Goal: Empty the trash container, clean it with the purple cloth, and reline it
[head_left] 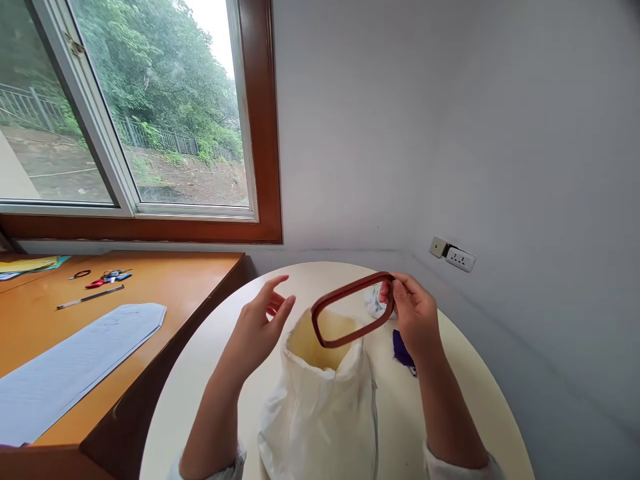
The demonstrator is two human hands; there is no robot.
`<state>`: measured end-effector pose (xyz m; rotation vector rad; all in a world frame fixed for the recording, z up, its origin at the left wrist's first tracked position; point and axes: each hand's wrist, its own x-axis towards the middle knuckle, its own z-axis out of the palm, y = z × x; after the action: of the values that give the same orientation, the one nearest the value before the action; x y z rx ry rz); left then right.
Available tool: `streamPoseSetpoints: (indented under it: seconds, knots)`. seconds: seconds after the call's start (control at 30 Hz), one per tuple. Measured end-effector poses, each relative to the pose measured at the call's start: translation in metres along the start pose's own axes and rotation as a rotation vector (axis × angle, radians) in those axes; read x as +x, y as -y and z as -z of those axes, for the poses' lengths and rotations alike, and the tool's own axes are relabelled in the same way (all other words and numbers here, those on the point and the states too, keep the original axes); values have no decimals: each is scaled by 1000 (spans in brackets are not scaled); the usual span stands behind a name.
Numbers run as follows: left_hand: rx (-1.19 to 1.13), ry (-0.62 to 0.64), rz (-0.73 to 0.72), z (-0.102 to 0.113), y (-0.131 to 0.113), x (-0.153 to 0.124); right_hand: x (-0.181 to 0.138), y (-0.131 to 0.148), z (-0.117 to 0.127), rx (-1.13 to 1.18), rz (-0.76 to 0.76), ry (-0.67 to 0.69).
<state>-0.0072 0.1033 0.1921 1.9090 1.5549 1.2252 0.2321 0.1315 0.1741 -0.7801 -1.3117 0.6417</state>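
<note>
A reddish-brown rounded rectangular frame (pixel 350 289) is gripped at its right end by my right hand (pixel 416 310), thumb on the near side. It hangs tilted above the mouth of a white cloth bag (pixel 325 413), whose top gapes and shows a yellowish inside. To the left of the frame, my left hand (pixel 263 327) is raised with fingers apart and curved, touching nothing. The bag stands upright on the round cream table (pixel 200 393) between my forearms. Right of it, partly behind my right hand, lies a dark purple cloth (pixel 401 350).
Behind the frame sits a white and blue crumpled item (pixel 374 303). On the left, a wooden desk (pixel 200 277) bears paper sheets (pixel 85 373), a pen (pixel 90 297) and keys (pixel 113 277). Walls stand close behind and right, with a power socket (pixel 461 259).
</note>
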Motion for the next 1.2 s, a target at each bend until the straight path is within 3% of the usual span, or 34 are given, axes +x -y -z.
streamPoseSetpoints:
  seconds: [0.13,0.27,0.37,0.47,0.63,0.8,1.2]
  knots:
    - [-130,176,-53,-1,-7,-2,-5,-3,-10,23,-40,-78]
    - [-296,213,-63,-3,-8,-1,-10,0,-14,-22,-15,-88]
    - [-415,162,-45,-3,-2,3,-12,8,-11,-185,54,38]
    - [-466,121,18,-1,6,7,-13,16,-3,-292,119,264]
    - [-272,190,77,6,12,6,-12,21,10,-324,139,604]
    - [-99,262,79,8,20,4,-10,23,13,-485,58,831]
    - [197,294,-24,2,21,1,-11,24,11,-614,-33,909]
